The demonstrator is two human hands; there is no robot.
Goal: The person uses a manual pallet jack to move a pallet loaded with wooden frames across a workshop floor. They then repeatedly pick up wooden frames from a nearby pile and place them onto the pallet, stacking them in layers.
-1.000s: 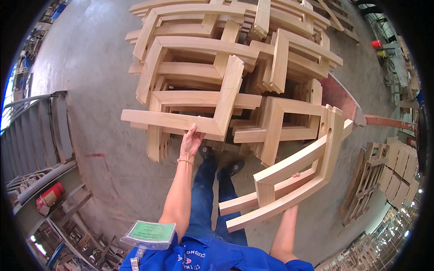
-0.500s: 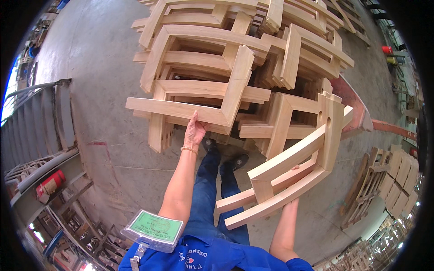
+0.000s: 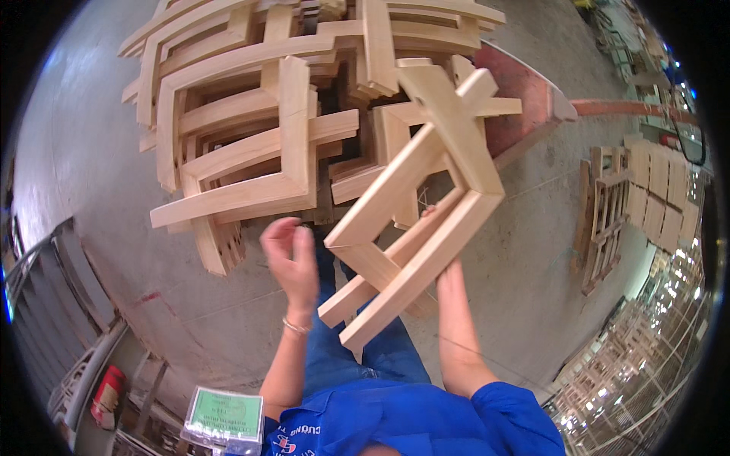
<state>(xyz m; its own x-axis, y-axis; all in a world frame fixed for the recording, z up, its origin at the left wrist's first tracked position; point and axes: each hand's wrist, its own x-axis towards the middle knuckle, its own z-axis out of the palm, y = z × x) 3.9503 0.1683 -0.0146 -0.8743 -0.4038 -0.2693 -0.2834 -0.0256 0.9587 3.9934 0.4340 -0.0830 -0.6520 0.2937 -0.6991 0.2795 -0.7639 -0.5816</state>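
A light wooden chair frame [image 3: 414, 209] is lifted in front of me, tilted, with its rails running from lower left to upper right. My right hand [image 3: 445, 262] grips it from underneath and is mostly hidden behind the wood. My left hand [image 3: 293, 258] is raised just left of the frame, fingers loosely curled, holding nothing and touching nothing. Behind both hands stands a tall stack of similar wooden frames [image 3: 258, 129].
A red pallet truck [image 3: 525, 102] sits behind the stack at the right. Wooden pallets and crates [image 3: 631, 205] stand at the far right. A grey metal rack [image 3: 53, 304] with a red object is at the lower left. The floor is grey concrete.
My left hand let go of the stacked frame and drew back toward me. The frame in my right hand swung up and toward the centre. The view shifted, so the stack now sits higher.
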